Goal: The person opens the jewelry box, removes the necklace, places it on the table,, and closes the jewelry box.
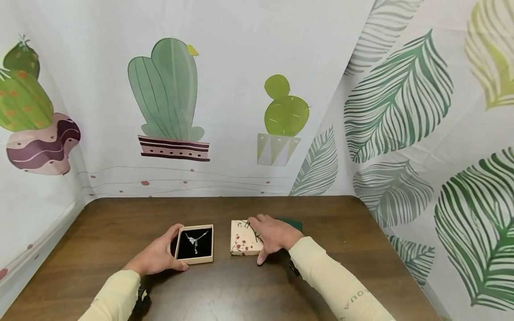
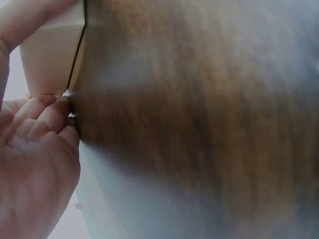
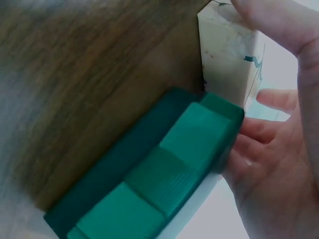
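Note:
On the left stands a small open jewellery box (image 1: 196,260) with a cream rim and a black lining. A silver necklace (image 1: 193,241) with a pendant lies on the lining. My left hand (image 1: 158,255) grips the box from its left side, thumb at the near edge, fingers at the far corner. The left wrist view shows fingertips against the box's pale side wall (image 2: 52,59). To the right is a cream box lid (image 1: 241,240) with red flowers and dark stems. My right hand (image 1: 274,234) spans and holds it, thumb near, fingers far.
A green box (image 1: 295,224) lies behind my right hand, partly hidden by it; the right wrist view shows its ridged side (image 3: 154,174) close to the fingers. The brown wooden table (image 1: 225,290) meets a printed cloth (image 1: 233,102) at its far edge.

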